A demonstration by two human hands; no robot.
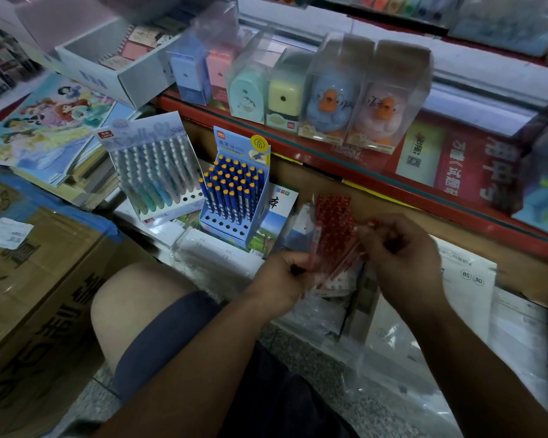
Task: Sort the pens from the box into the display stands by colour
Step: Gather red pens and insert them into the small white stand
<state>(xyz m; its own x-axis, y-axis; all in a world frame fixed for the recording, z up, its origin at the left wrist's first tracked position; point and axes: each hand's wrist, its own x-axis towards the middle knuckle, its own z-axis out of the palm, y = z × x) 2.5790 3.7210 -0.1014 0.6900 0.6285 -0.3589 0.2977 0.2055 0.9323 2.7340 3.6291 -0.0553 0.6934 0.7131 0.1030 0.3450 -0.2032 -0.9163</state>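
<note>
My left hand [285, 276] grips the lower end of a bundle of red pens [332, 229] with white dots, held upright in front of the shelf. My right hand [399, 251] pinches one pen at the bundle's right side. A blue display stand [234, 229] to the left holds several blue pens with orange tips [231, 191], with a few free holes in its front row. Further left, a pale stand [190, 197] carries pastel pens [155, 178] and has free holes at its right. The image is blurred around the hands.
A red shelf edge [298, 143] runs across above the stands, carrying boxed pencil sharpeners [329, 90]. Cardboard boxes [29, 279] lie at the left, colouring books [51, 121] behind them. Plastic-wrapped paper packs [465, 279] lie under my hands. My knee [140, 305] is at lower centre.
</note>
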